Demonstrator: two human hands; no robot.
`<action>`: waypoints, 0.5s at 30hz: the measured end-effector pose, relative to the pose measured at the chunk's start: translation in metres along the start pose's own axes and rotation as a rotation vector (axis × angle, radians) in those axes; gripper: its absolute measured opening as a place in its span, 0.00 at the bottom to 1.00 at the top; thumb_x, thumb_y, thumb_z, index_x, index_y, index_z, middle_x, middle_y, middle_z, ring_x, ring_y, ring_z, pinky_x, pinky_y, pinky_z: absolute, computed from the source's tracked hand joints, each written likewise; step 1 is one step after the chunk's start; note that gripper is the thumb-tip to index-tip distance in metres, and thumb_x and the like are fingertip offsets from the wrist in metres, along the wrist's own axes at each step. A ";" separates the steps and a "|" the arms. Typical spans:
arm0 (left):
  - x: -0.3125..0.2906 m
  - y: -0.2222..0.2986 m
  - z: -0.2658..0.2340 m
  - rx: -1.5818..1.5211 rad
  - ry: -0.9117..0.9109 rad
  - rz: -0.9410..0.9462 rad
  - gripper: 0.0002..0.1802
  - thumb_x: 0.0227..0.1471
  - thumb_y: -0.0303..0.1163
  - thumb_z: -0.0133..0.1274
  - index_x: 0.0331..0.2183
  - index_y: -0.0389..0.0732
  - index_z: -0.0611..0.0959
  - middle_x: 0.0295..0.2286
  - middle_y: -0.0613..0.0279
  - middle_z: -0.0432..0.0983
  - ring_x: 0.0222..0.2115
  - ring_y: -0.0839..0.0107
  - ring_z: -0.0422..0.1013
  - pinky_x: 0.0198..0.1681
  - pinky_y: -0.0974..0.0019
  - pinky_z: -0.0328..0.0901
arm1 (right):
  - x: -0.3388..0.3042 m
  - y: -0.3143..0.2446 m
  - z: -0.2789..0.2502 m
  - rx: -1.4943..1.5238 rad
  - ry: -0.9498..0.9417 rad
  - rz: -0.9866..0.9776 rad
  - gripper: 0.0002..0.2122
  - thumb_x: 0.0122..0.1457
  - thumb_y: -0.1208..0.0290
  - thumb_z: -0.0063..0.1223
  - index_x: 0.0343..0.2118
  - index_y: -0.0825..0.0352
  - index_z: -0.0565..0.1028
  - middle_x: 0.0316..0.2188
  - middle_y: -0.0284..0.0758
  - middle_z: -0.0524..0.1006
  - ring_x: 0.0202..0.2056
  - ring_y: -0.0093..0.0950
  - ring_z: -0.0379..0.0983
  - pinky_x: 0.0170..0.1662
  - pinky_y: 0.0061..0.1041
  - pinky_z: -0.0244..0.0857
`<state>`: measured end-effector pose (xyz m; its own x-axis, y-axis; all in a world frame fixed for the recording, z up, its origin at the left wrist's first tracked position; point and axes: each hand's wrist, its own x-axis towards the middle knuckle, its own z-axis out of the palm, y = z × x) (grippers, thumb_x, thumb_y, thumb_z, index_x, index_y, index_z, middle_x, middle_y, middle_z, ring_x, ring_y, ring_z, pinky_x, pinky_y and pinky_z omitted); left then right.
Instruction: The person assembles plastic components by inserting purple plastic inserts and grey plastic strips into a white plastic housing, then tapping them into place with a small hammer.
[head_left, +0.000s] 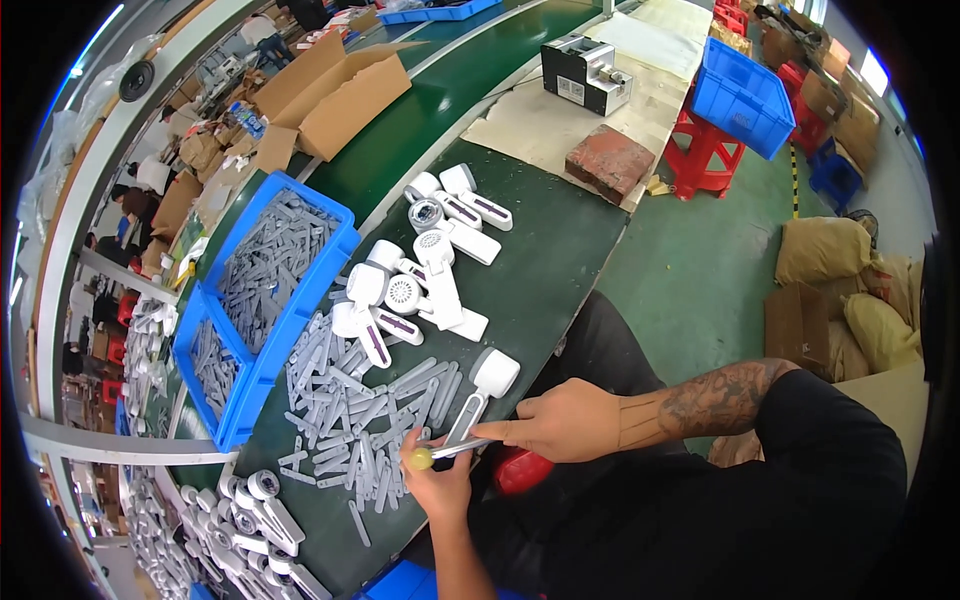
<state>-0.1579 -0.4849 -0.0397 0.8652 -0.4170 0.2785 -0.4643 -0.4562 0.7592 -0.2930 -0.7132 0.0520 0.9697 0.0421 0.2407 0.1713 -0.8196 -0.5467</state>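
Observation:
My left hand (438, 483) grips a screwdriver (447, 452) with a yellow-green handle, its metal shaft lying across a white hair-dryer body (482, 388) at the green table's near edge. My right hand (560, 421) holds the handle of that white body, fingers pinched where the shaft meets it. A heap of grey plastic strips (360, 420) lies just left of both hands. Several more white hair-dryer bodies (420, 275) are piled farther back on the green table (550, 250).
Two blue bins (285, 320) of grey strips stand at the left. More white bodies (255, 520) lie at the lower left. A brick (610, 160), a black-and-white machine (585, 75), cardboard boxes (335, 90), a blue crate (745, 95) on a red stool and sacks (825, 250) surround the bench.

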 end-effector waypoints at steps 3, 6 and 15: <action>-0.001 0.002 0.000 0.006 -0.031 -0.081 0.46 0.37 0.29 0.79 0.58 0.41 0.73 0.35 0.56 0.85 0.40 0.52 0.77 0.50 0.49 0.68 | 0.002 0.009 0.014 -0.124 -0.255 0.070 0.26 0.66 0.61 0.59 0.67 0.42 0.72 0.21 0.28 0.74 0.21 0.30 0.77 0.21 0.31 0.71; -0.001 0.002 0.002 0.075 -0.016 -0.114 0.47 0.36 0.29 0.79 0.58 0.42 0.73 0.35 0.57 0.84 0.41 0.53 0.77 0.49 0.50 0.68 | 0.000 0.007 0.013 -0.171 -0.103 -0.025 0.26 0.65 0.62 0.58 0.67 0.41 0.72 0.21 0.27 0.75 0.21 0.30 0.77 0.20 0.31 0.71; -0.003 -0.007 0.002 0.015 -0.017 -0.067 0.50 0.35 0.29 0.81 0.59 0.42 0.73 0.36 0.57 0.83 0.38 0.56 0.77 0.49 0.53 0.69 | 0.011 -0.005 -0.001 -0.117 -0.004 -0.086 0.27 0.63 0.63 0.59 0.67 0.42 0.72 0.21 0.28 0.75 0.19 0.30 0.77 0.19 0.31 0.70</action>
<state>-0.1576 -0.4815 -0.0470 0.8913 -0.3979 0.2173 -0.4080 -0.4950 0.7671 -0.2829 -0.7092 0.0581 0.9531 0.1170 0.2792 0.2325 -0.8737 -0.4273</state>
